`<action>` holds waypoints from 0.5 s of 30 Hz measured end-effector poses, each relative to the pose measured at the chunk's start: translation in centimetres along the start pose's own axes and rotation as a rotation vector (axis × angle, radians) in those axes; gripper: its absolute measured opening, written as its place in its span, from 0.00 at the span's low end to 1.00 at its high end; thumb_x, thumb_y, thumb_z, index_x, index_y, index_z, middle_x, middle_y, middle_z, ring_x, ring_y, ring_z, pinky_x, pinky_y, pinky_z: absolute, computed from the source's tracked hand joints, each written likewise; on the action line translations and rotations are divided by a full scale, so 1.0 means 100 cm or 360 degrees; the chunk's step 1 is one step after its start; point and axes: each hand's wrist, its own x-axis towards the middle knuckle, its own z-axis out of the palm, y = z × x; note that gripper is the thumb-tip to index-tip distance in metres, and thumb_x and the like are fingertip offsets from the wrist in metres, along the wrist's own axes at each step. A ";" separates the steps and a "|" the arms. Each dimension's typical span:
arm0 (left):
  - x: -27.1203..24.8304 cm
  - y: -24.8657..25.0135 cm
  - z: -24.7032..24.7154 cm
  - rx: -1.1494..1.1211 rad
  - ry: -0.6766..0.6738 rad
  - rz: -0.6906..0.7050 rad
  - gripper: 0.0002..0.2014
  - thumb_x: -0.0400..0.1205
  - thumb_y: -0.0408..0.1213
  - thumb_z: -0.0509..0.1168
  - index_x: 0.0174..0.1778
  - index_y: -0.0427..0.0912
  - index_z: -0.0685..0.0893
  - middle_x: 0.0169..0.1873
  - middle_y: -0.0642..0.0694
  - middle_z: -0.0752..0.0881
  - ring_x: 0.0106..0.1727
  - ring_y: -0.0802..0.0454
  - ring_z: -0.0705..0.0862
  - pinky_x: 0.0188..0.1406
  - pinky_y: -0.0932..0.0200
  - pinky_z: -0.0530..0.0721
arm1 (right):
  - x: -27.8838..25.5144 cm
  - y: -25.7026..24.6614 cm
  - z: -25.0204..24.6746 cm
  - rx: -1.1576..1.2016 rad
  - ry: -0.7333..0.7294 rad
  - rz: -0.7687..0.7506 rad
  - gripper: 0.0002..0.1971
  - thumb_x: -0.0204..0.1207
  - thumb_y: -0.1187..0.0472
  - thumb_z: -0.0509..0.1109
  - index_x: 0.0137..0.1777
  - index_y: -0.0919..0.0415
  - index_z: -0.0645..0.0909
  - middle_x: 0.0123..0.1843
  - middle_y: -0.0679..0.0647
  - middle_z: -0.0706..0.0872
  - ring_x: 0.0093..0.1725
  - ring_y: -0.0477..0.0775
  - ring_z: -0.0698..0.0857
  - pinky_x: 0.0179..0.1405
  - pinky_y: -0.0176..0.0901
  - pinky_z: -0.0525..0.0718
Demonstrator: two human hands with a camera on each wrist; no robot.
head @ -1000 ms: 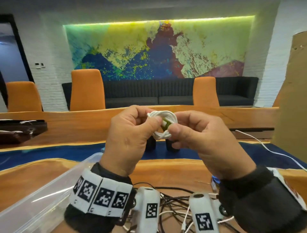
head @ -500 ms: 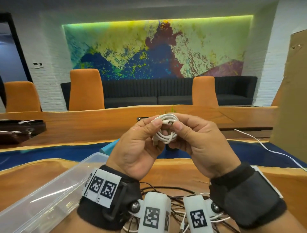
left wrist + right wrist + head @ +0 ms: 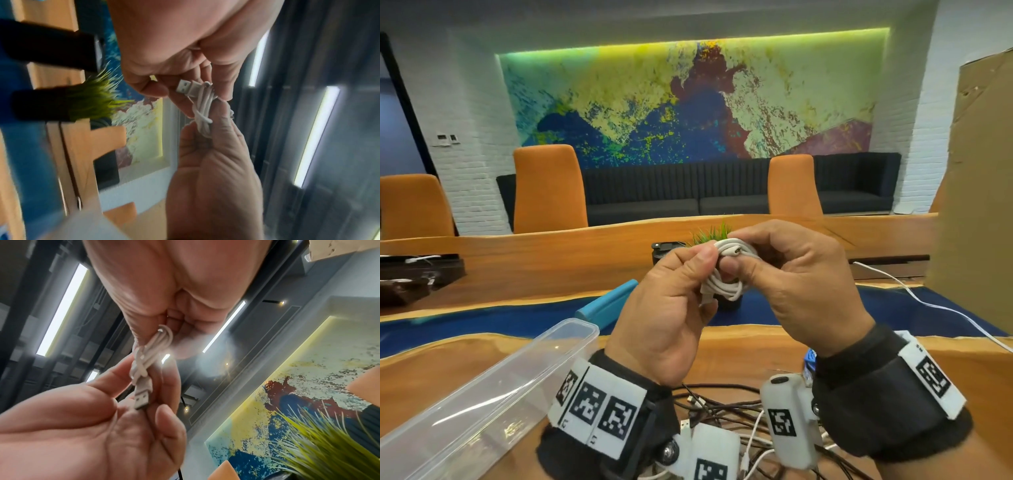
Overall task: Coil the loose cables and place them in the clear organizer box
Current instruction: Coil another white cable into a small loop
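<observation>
White cable (image 3: 726,270), coiled small, sits above the bench, pinched between your left hand (image 3: 671,308) and right hand (image 3: 794,291), each grip closed on the loops. Tuck the USB plug (image 3: 141,398) under a loop, keep the pinch firm, then lower it into the clear box (image 3: 493,397).

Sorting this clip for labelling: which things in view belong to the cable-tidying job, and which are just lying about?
Job:
- white USB cable, coiled, held by left hand and right hand
- clear organizer box
- tangle of loose cables on the table

Lying about:
- potted grass plant
- blue case
- orange chairs
- cardboard sheet
</observation>
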 end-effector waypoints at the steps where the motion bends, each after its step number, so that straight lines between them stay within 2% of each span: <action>1: 0.000 0.001 -0.001 0.0055 -0.0027 0.0062 0.09 0.75 0.44 0.69 0.47 0.45 0.89 0.42 0.46 0.89 0.43 0.51 0.85 0.42 0.57 0.78 | 0.000 0.000 0.000 0.0012 0.0007 -0.0011 0.09 0.74 0.54 0.76 0.52 0.55 0.88 0.46 0.48 0.91 0.47 0.54 0.90 0.43 0.53 0.89; 4: -0.002 0.006 -0.006 0.0281 -0.0108 0.0246 0.13 0.76 0.44 0.68 0.50 0.40 0.87 0.42 0.43 0.90 0.43 0.50 0.87 0.41 0.58 0.84 | 0.000 -0.001 0.001 0.0047 -0.0024 0.0008 0.11 0.75 0.51 0.73 0.50 0.58 0.88 0.43 0.50 0.90 0.43 0.56 0.90 0.39 0.55 0.89; 6: -0.003 0.008 -0.006 0.0471 -0.0152 0.0379 0.16 0.77 0.44 0.68 0.53 0.37 0.86 0.42 0.42 0.91 0.44 0.50 0.89 0.41 0.60 0.85 | -0.001 -0.002 0.001 0.0060 -0.0049 0.0035 0.11 0.77 0.51 0.72 0.50 0.58 0.87 0.41 0.51 0.90 0.42 0.55 0.89 0.37 0.51 0.89; 9: -0.006 0.011 -0.004 0.0758 -0.0185 0.0613 0.13 0.80 0.39 0.66 0.55 0.35 0.86 0.40 0.44 0.92 0.42 0.53 0.91 0.40 0.64 0.86 | -0.001 -0.004 0.001 0.0184 -0.0032 0.0137 0.10 0.77 0.52 0.73 0.48 0.59 0.87 0.38 0.55 0.89 0.36 0.53 0.87 0.32 0.45 0.87; 12: -0.007 0.015 -0.006 0.1039 -0.0232 0.0819 0.09 0.83 0.36 0.66 0.55 0.35 0.85 0.40 0.45 0.92 0.42 0.54 0.91 0.40 0.64 0.86 | -0.003 -0.005 0.005 0.0472 0.0026 0.0404 0.14 0.74 0.52 0.70 0.47 0.64 0.87 0.36 0.64 0.87 0.31 0.61 0.82 0.26 0.47 0.82; 13: -0.007 0.016 -0.008 0.1140 -0.0245 0.0868 0.08 0.84 0.36 0.67 0.55 0.36 0.85 0.41 0.46 0.92 0.43 0.53 0.91 0.40 0.63 0.86 | -0.003 -0.005 0.007 0.0579 0.0035 0.0533 0.15 0.73 0.52 0.71 0.46 0.64 0.87 0.35 0.65 0.85 0.31 0.61 0.80 0.26 0.47 0.80; 15: -0.005 0.017 -0.013 0.1379 -0.0230 0.0942 0.08 0.84 0.39 0.67 0.55 0.41 0.86 0.42 0.50 0.92 0.45 0.51 0.90 0.41 0.58 0.88 | -0.004 -0.003 0.010 0.0788 0.0019 0.0802 0.15 0.71 0.51 0.71 0.46 0.63 0.88 0.37 0.65 0.83 0.35 0.63 0.79 0.33 0.50 0.79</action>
